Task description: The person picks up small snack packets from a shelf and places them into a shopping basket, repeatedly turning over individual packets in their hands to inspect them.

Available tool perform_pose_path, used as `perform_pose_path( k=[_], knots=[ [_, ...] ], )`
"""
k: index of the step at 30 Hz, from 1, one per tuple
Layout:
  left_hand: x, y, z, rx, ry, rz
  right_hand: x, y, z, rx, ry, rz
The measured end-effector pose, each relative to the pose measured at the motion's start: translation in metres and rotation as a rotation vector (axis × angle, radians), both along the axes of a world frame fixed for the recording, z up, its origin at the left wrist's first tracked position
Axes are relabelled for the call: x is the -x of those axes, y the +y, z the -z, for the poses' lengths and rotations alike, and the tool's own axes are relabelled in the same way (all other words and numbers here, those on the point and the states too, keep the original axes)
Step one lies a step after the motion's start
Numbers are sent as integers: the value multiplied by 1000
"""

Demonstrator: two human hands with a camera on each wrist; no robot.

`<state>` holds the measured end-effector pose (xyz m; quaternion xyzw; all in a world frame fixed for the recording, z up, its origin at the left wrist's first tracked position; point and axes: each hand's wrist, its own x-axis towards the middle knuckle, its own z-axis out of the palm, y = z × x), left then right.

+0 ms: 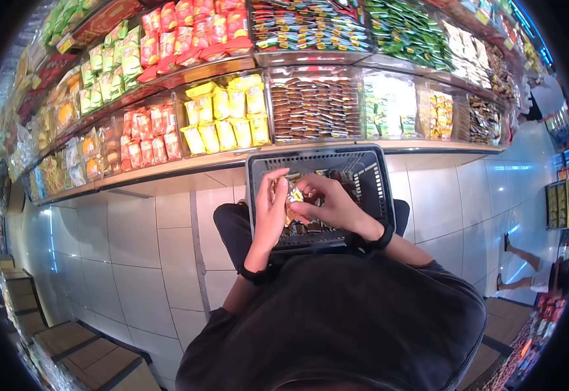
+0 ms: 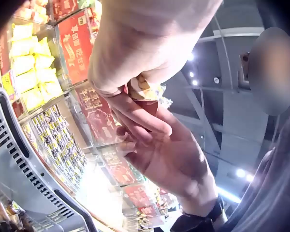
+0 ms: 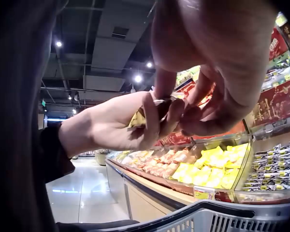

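Holding the small wrapped snack packet is a two-hand operation, located above the shopping basket. The left hand has its fingers curled around the packet. The right hand has bent fingers and pinches the packet from the 3 o'clock side; its exact fingertip contact is partly hidden. The wrapper shows gold and brown areas. Whether one or more packets are in the grip cannot be told.

The basket is positioned above the dark-clothed legs and contains assorted small packets. Black wristbands are fitted at both wrists.

Reference positions, head view, taken from the basket:
- 12 o'clock: display bin of brown packets, beyond the basket rim.
- 10 o'clock: yellow bags in a clear bin; red-and-white bags lie farther out.
- 11 o'clock: red bags, on the upper tier.
- 1 o'clock: green packets, upper tier.
- 4 o'clock: legs of another person, well apart, on the tiled floor.
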<state>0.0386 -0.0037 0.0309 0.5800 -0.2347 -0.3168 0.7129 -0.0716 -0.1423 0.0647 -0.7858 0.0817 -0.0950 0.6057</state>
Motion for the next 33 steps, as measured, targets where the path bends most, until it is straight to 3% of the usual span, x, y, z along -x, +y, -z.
perform_pose_path(
  k=[3,5,7,8,11,15,17,19,21,23,25,27,33],
  knots=[
    [14,-3,-28,26,173,49,15,4,7,-32,-45,110],
    [16,-6,-36,54,68,73,24,4,10,-449,136,253],
    [19,-5,-50,-8,-61,88,31,5,-13,-616,28,336],
    [16,-5,-34,62,65,142,34,2,-9,-661,-3,342],
    [22,-8,-51,70,74,150,44,-2,-8,-687,-37,318],
    [14,-3,-37,27,23,156,42,-6,-9,-619,-59,297],
    [10,2,-36,-57,26,14,27,-27,-6,-486,-56,371],
    [8,9,-32,-76,52,-16,-2,-58,7,88,-152,415],
    [3,12,-17,-51,9,-87,-44,-84,18,368,-244,465],
    [9,16,-26,-39,125,-26,-94,-111,32,725,-233,482],
    [11,18,-27,-1,230,46,-145,-135,61,791,-304,466],
    [12,16,-25,36,339,61,-187,-147,70,1000,35,389],
    [-6,34,-32,131,654,63,-257,-168,108,1159,166,426]
  ],
)
